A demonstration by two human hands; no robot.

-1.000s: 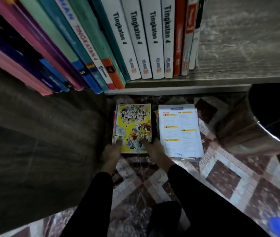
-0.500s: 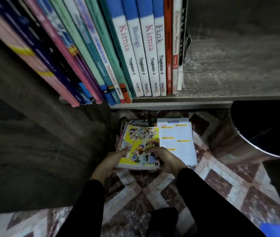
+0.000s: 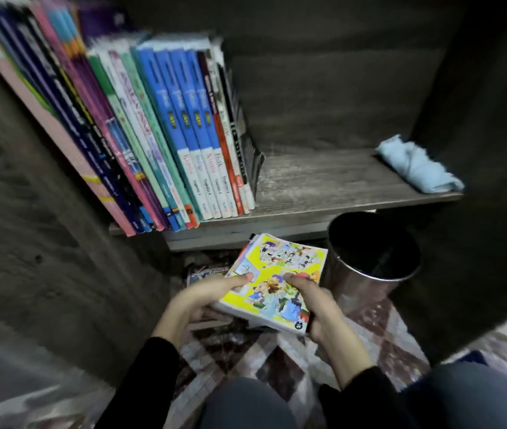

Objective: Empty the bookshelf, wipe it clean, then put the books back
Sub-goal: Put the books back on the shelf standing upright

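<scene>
Step in hand, as I judge it: putting books back. The shelf (image 3: 323, 184) already carries a row of books (image 3: 171, 144) standing spine-out across its left half, leaning a little to the left; the right half is bare board, and a crumpled pale blue cloth (image 3: 416, 167) lies at its far right end, well apart from the row. The wiping looks finished. Both hands are closed on a thick yellow comic book (image 3: 277, 274), held flat and slightly tilted below the shelf edge and above the tiled floor (image 3: 292, 363). The left hand (image 3: 196, 301) grips its left edge with the thumb on the cover; the right hand (image 3: 320, 311) grips the near right corner, thumb also on top. At least one more book (image 3: 207, 270) lies on the floor just beyond the left hand. Next move likely calls for raising the comic to shelf height, turning it upright and setting it against the thin outermost books of the row, which may need steadying. A round metal bin (image 3: 351, 289) stands just right of the comic; its inside is dark and I cannot tell what it holds.
</scene>
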